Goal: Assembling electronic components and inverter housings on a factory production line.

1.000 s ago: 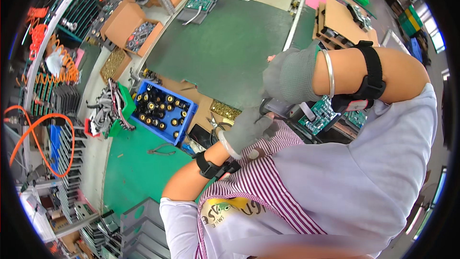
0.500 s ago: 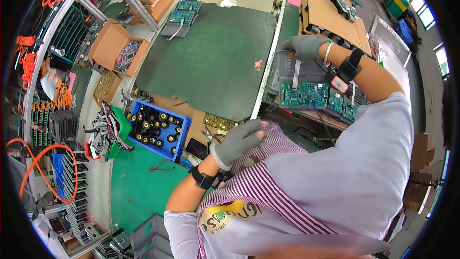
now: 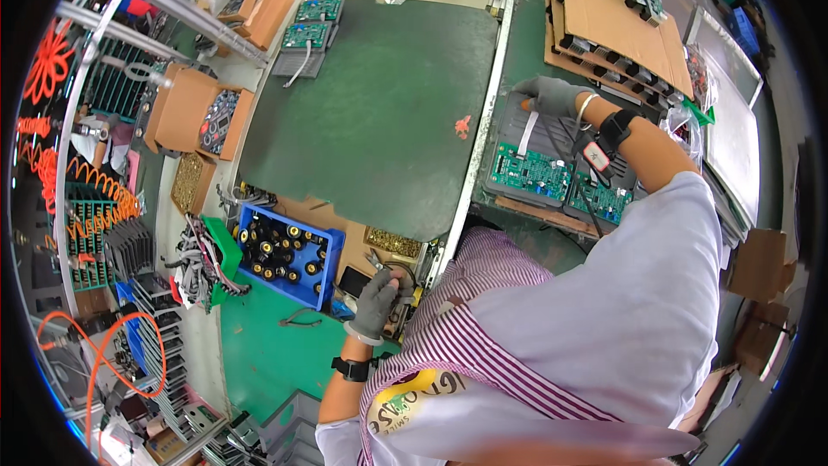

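My left hand [image 3: 377,306], in a grey glove with bare fingertips, is at the near edge of the bench with its fingers curled. Its fingertips are beside the pliers [image 3: 374,261]; what they close on is hidden. My right hand [image 3: 552,96], also gloved, has its fingers bent over the far edge of a grey plastic housing [image 3: 514,125] on the right bench. Green circuit boards [image 3: 530,174] lie in this housing, and a white ribbon cable [image 3: 528,133] runs from one toward my right hand. A dark cable with a small white tag [image 3: 595,155] hangs by my right wrist.
A blue bin [image 3: 285,252] of black and brass parts stands left of my left hand, near a tray of brass screws [image 3: 392,242]. Another grey housing with boards [image 3: 304,45] sits on the far green mat [image 3: 371,121]. Cardboard with stacked parts [image 3: 617,30] lies at far right.
My left hand has moved left and down from in front of the apron to the pliers, its fingers curling. My right hand stays at the housing's far edge. The view has shifted slightly.
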{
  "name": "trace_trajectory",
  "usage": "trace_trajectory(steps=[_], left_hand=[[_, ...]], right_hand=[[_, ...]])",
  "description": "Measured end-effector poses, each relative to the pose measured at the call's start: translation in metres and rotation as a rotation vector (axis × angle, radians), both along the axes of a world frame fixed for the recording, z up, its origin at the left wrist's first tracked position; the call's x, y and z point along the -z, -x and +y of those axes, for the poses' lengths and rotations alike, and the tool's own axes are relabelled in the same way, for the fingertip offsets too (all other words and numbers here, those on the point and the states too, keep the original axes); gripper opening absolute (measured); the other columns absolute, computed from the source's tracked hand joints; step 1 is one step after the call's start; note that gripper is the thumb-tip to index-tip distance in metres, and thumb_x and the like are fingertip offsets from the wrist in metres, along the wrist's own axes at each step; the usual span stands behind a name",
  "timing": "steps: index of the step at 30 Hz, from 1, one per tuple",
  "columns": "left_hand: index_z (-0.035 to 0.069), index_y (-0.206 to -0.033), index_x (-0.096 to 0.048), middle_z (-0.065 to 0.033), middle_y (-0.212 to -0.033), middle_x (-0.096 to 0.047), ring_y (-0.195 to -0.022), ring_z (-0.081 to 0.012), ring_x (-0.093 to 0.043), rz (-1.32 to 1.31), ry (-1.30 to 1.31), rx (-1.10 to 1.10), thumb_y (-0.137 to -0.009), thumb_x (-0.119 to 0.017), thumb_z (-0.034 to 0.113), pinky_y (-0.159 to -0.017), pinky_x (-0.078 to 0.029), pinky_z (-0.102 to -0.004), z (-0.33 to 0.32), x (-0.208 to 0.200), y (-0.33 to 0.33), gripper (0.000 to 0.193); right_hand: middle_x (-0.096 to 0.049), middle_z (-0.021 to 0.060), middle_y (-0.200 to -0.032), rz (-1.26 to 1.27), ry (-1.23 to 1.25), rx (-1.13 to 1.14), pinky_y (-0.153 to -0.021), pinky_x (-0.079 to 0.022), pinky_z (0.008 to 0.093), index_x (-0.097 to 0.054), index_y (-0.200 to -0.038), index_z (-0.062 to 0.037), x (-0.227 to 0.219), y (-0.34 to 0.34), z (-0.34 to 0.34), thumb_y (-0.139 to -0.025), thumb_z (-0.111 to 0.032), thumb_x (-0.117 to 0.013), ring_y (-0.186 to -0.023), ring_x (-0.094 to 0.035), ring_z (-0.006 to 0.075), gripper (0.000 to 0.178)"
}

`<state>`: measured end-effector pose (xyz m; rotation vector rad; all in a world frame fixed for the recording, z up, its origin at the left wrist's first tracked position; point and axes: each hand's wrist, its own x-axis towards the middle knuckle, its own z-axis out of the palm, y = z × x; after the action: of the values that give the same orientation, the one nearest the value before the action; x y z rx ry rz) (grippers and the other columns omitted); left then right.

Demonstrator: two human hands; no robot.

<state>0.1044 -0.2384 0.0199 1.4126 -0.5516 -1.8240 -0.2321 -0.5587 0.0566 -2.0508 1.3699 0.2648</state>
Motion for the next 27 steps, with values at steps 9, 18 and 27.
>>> trace_trajectory(steps=[9,18,27], left_hand=[[-0.004,-0.103,-0.047,-0.0075,-0.084,-0.055,-0.074,-0.0130,-0.051,-0.175,0.103,0.060,-0.087,-0.044,0.009,-0.068,-0.042,-0.0248,-0.039,0.017,0.026,0.021],[-0.005,-0.104,-0.046,-0.0105,-0.090,-0.057,-0.077,-0.0164,-0.057,-0.216,0.216,0.209,-0.087,-0.042,0.010,-0.071,-0.047,-0.0277,-0.030,0.019,0.033,0.024],[-0.002,-0.103,-0.049,-0.0071,-0.087,-0.055,-0.075,-0.0114,-0.054,-0.042,0.306,0.290,-0.086,-0.048,0.021,-0.070,-0.046,-0.0237,0.042,0.044,0.035,0.029]], right_hand=[[-0.054,0.0116,-0.103,0.337,0.296,-0.196,-0.075,-0.046,0.0400,-0.047,-0.117,-0.0106,-0.008,-0.016,0.014,-0.076,-0.015,-0.055,-0.097,-0.054,0.0296,0.042],[-0.059,0.0083,-0.095,0.243,0.077,-0.298,-0.075,-0.046,0.0368,-0.053,-0.113,-0.0197,-0.085,0.004,0.082,-0.070,-0.023,-0.062,-0.089,-0.057,0.0266,0.043],[-0.060,0.0069,-0.091,0.241,-0.322,-0.344,-0.074,-0.045,0.0362,-0.052,-0.114,-0.0210,-0.068,0.033,0.290,-0.070,-0.024,-0.055,-0.085,-0.057,0.0245,0.045]])
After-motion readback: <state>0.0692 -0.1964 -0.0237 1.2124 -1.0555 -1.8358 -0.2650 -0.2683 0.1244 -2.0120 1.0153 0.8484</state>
